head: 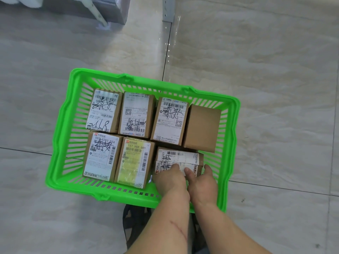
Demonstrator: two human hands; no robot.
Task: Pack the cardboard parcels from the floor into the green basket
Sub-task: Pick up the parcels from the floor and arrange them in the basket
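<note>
Both hands, left hand & right hand, grasp last parcel by near edge in green basket; prob light, stiff cardboard.

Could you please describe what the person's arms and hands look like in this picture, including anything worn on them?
Both forearms are bare to the bottom edge of the frame: no sleeves, gloves, watch or bracelet show. The left hand and right hand show no rings. A long, thin reddish scratch runs slantwise along the left forearm. The fingertips are partly hidden, so nails cannot be judged.
</note>
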